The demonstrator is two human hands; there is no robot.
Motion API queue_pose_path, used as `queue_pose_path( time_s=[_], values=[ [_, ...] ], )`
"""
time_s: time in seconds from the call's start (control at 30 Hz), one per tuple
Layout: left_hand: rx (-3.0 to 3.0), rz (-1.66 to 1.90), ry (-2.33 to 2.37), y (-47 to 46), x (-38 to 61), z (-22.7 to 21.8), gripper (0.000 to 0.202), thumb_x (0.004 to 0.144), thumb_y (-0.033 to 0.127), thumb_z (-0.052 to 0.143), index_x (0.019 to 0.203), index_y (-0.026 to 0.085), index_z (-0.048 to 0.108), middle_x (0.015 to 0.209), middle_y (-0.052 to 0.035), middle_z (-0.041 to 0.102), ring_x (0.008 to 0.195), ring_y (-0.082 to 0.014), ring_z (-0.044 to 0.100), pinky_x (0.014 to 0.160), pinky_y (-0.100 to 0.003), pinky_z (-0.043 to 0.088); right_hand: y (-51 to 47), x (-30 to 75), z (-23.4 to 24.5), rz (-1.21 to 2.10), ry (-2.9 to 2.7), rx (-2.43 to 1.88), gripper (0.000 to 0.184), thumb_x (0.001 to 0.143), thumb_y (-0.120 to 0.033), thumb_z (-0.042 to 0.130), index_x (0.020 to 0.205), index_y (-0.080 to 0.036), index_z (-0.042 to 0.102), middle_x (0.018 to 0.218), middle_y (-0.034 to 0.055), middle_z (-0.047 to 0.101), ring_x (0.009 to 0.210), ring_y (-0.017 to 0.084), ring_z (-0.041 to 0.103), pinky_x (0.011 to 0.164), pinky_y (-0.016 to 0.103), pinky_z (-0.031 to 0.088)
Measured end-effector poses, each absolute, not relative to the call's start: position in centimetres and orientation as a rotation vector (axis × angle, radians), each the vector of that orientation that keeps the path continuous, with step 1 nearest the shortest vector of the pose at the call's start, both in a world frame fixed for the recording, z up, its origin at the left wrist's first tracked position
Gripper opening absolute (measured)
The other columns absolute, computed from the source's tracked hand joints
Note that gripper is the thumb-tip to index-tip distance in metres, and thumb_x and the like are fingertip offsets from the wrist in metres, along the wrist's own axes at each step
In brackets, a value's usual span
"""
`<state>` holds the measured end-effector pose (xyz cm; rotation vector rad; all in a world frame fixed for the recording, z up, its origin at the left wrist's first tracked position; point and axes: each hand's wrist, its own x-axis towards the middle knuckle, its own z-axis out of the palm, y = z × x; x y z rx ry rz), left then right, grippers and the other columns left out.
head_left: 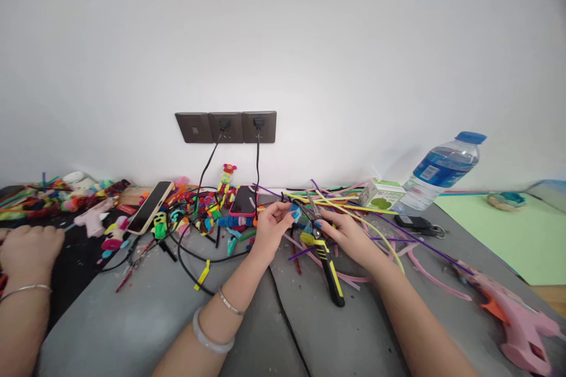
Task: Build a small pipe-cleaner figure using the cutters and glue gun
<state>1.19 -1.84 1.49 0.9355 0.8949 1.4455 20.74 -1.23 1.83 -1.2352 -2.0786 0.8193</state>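
Observation:
My left hand (272, 225) is closed in a pinch on a small blue craft piece (295, 212) with a dark pipe cleaner on it, held just above the grey table (145, 318). My right hand (349, 237) grips yellow-and-black cutting pliers (328, 259), whose jaws point at the blue piece and whose handles trail toward me. A loose tangle of coloured pipe cleaners (354, 206) lies under and behind both hands.
Another person's hand (26, 250) rests at the far left. Two phones (150, 206) (243, 200), black cables, craft bits, a pink glue gun (517, 321) at right, a water bottle (442, 171), a small carton (380, 194), car keys (415, 224) and wall sockets (226, 126) are around.

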Motion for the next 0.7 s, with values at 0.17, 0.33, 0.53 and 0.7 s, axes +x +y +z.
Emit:
queue_pose_path(
  time_s=[0.17,0.33,0.53,0.7],
  values=[
    [0.927,1.441,0.89,-1.74,1.15,1.48,0.043,0.054,0.046,0.086,0.078,0.014,0.071,0.071,-0.0031,0.067,0.066,-0.012,0.058,0.053,-0.02,0.043,-1.1,20.8,1.69,0.854,-2.09,-1.234,0.043,0.094,-0.051,0.042,0.095,-0.017,0.068,0.079,0.0035,0.065,0.066,0.018,0.053,0.061,0.027,0.043],
    [0.935,1.429,0.889,-1.7,1.17,1.44,0.041,0.056,0.046,0.085,0.077,0.013,0.072,0.069,-0.0039,0.068,0.063,-0.0126,0.058,0.054,-0.022,0.044,-1.05,20.84,1.76,0.871,-2.091,-1.211,0.042,0.095,-0.049,0.042,0.099,-0.017,0.069,0.079,0.0043,0.065,0.071,0.019,0.054,0.064,0.028,0.044],
    [0.93,1.445,0.874,-1.77,1.16,1.44,0.041,0.055,0.044,0.086,0.078,0.014,0.072,0.072,-0.0037,0.068,0.065,-0.0119,0.058,0.053,-0.021,0.043,-1.14,20.81,1.88,0.877,-2.089,-1.231,0.039,0.096,-0.045,0.041,0.095,-0.016,0.067,0.078,0.0032,0.063,0.065,0.016,0.05,0.059,0.025,0.04],
    [0.927,1.433,0.862,-1.76,1.23,1.18,0.042,0.054,0.044,0.087,0.079,0.014,0.07,0.072,-0.0031,0.067,0.064,-0.0112,0.056,0.055,-0.021,0.043,-1.24,20.78,1.95,0.903,-2.071,-1.202,0.038,0.095,-0.045,0.042,0.095,-0.016,0.067,0.08,0.0033,0.063,0.065,0.015,0.049,0.059,0.025,0.04]
  ],
)
